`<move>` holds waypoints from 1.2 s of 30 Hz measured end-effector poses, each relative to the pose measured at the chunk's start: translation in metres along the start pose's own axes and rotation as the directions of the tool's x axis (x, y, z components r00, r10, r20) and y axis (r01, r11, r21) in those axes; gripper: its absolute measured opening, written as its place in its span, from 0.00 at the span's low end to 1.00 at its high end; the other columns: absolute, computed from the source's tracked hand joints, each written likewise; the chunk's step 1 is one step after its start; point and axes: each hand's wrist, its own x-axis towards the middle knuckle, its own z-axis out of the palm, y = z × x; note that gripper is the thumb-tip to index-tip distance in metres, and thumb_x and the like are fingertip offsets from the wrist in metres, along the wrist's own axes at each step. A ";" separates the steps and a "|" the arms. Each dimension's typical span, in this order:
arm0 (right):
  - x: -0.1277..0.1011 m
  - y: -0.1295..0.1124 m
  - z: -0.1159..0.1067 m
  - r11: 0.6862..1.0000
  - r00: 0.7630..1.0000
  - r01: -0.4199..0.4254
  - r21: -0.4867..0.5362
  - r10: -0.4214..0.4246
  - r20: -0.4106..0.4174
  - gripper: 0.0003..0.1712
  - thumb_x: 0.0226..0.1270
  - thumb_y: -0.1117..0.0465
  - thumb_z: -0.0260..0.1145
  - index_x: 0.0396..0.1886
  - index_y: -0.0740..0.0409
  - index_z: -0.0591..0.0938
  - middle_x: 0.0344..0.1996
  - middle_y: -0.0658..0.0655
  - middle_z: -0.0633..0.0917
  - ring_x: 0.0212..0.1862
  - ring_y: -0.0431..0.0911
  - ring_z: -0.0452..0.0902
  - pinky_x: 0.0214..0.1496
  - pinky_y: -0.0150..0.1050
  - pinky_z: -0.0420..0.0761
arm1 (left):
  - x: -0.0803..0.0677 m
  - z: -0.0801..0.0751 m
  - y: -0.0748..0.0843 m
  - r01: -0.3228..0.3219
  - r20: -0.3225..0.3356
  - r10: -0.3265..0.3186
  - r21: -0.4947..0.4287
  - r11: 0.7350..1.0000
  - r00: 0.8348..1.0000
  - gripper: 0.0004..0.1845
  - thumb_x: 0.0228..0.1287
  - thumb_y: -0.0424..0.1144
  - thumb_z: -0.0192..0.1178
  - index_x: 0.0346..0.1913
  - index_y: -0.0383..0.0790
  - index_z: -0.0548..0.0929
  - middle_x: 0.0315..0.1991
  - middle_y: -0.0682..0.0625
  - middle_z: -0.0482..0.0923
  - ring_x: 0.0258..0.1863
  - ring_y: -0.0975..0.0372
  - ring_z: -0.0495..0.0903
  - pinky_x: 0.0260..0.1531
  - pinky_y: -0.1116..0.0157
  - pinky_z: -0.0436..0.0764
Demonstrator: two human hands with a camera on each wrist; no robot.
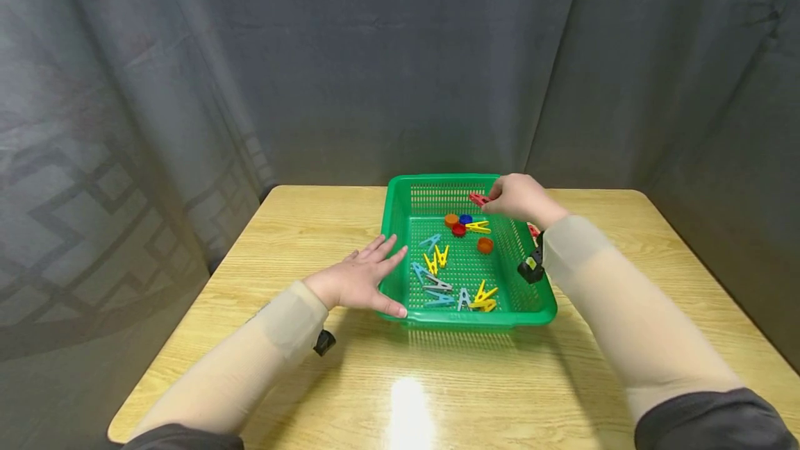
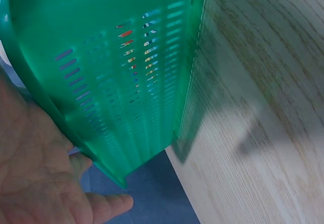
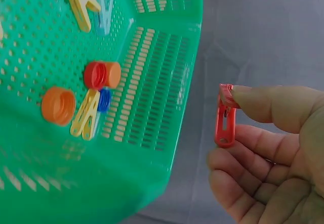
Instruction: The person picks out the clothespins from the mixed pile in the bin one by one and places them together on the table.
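My right hand (image 1: 520,198) pinches a red clothespin (image 1: 479,199) between thumb and fingers, above the far right part of a green plastic basket (image 1: 392,228). The right wrist view shows this red clothespin (image 3: 226,125) near the basket's rim. My left hand (image 1: 362,276) lies with spread, straight fingers over the basket's left rim, its thumb at the near left corner. Inside the basket are yellow clothespins (image 1: 478,226), light blue clothespins (image 1: 440,298) and a grey clothespin (image 1: 438,283). Orange caps (image 1: 485,246), a red cap (image 1: 459,230) and a blue cap (image 1: 465,219) lie among them.
The basket stands on a light wooden table (image 1: 300,235). Just right of the basket, partly hidden behind my right wrist, is another red object (image 1: 533,230). A grey curtain (image 1: 387,75) hangs behind the table's far edge and along the sides.
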 end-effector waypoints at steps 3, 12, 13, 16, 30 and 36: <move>-0.004 0.007 -0.006 0.999 0.999 -0.038 0.031 0.038 -0.020 0.20 0.63 0.55 0.67 0.46 0.69 0.81 0.46 0.67 0.81 0.43 0.57 0.75 0.45 0.51 0.77 | 0.000 0.000 0.000 -0.001 -0.006 0.001 -0.001 1.000 1.000 0.61 0.48 0.75 0.59 0.77 0.52 0.42 0.78 0.48 0.28 0.75 0.54 0.27 0.66 0.38 0.46; -0.011 0.036 -0.016 0.990 0.988 -0.108 0.093 0.118 -0.102 0.24 0.65 0.53 0.65 0.47 0.71 0.80 0.46 0.70 0.79 0.43 0.59 0.73 0.41 0.52 0.76 | -0.001 0.000 -0.001 0.001 -0.018 -0.001 -0.008 1.000 1.000 0.61 0.48 0.75 0.59 0.78 0.51 0.43 0.78 0.48 0.29 0.75 0.53 0.28 0.66 0.38 0.46; -0.012 0.040 -0.016 0.988 0.986 -0.119 0.102 0.130 -0.107 0.24 0.65 0.53 0.64 0.48 0.72 0.79 0.47 0.70 0.79 0.44 0.60 0.72 0.41 0.52 0.76 | -0.001 0.000 -0.001 0.000 -0.019 0.000 -0.008 1.000 1.000 0.61 0.48 0.75 0.59 0.78 0.51 0.43 0.78 0.47 0.29 0.75 0.53 0.28 0.66 0.38 0.46; -0.015 0.051 -0.017 0.981 0.979 -0.147 0.125 0.162 -0.123 0.26 0.67 0.52 0.63 0.50 0.73 0.77 0.48 0.72 0.77 0.45 0.62 0.71 0.40 0.52 0.75 | -0.001 0.000 -0.001 -0.003 -0.021 0.003 -0.008 1.000 1.000 0.61 0.48 0.75 0.59 0.78 0.50 0.43 0.78 0.47 0.29 0.75 0.53 0.28 0.66 0.38 0.46; -0.021 0.101 -0.001 0.956 0.952 -0.232 0.176 0.261 -0.159 0.29 0.69 0.52 0.59 0.52 0.76 0.73 0.50 0.75 0.75 0.47 0.65 0.71 0.43 0.55 0.75 | 0.000 0.001 -0.001 0.024 -0.003 -0.024 -0.001 1.000 1.000 0.61 0.47 0.77 0.57 0.77 0.54 0.40 0.76 0.54 0.24 0.75 0.57 0.26 0.67 0.40 0.45; -0.022 0.119 0.015 0.953 0.938 -0.263 0.150 0.289 -0.191 0.26 0.68 0.52 0.60 0.47 0.76 0.75 0.45 0.73 0.77 0.41 0.62 0.73 0.38 0.51 0.75 | 0.000 0.001 0.000 0.032 0.000 -0.032 -0.006 0.999 0.999 0.61 0.47 0.77 0.57 0.77 0.54 0.40 0.76 0.55 0.24 0.75 0.58 0.25 0.67 0.40 0.44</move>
